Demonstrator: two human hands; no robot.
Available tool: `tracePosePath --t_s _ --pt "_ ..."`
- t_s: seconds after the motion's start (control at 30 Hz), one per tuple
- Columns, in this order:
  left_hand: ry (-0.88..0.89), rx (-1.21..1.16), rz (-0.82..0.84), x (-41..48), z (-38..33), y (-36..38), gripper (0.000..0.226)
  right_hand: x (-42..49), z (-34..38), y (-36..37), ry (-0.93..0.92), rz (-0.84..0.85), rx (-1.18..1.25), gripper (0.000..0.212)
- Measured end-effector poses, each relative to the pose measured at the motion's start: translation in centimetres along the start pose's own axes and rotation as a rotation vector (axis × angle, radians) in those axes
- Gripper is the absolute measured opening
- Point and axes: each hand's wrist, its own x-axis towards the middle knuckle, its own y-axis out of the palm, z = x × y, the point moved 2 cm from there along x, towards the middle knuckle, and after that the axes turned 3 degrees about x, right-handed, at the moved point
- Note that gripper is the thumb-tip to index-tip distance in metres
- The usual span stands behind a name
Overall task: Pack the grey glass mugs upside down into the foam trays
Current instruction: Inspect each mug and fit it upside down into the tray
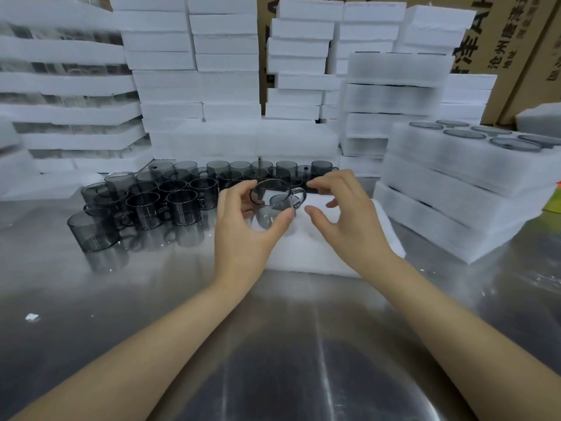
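So left hand (pixel 243 229) grips the mug (pixel 274 208) mouth-up over the foam tray (pixel 318 256), handle pointing right at the empty, loose-fingered right hand (pixel 343 214).

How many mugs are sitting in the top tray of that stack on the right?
6 show, bottoms up, in the top tray: near row, mugs left, middle, right; far row, left, middle, right. More may hide past the frame's edge.

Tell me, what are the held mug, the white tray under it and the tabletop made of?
Mug: tinted grey glass, glossy and see-through. Tray: soft white foam, matte, fuzzy-edged. Tabletop: probably stainless steel, brushed streaks with mirror-like reflections.
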Motion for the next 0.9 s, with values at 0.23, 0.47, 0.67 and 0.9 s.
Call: tracePosePath --t_s 0.23,0.47,0.67,0.9 --pt "-0.056 0.017 0.055 -0.1 0.1 0.2 0.052 -0.3 -0.1 0.3 0.054 0.111 0.021 0.016" --pt "0.075 0.212 0.164 -0.4 -0.3 0.2 0.06 -0.2 0.6 0.3 0.07 0.296 0.111 0.041" --pt "0.202 0.392 0.247 -0.5 -0.8 -0.1 0.071 -0.2 0.5 0.1 0.162 0.394 0.147 0.05" --pt "0.245 0.345 0.245 -0.5 -1.0 -0.1 0.053 0.0 0.6 0.3 0.073 0.346 0.149 0.028"
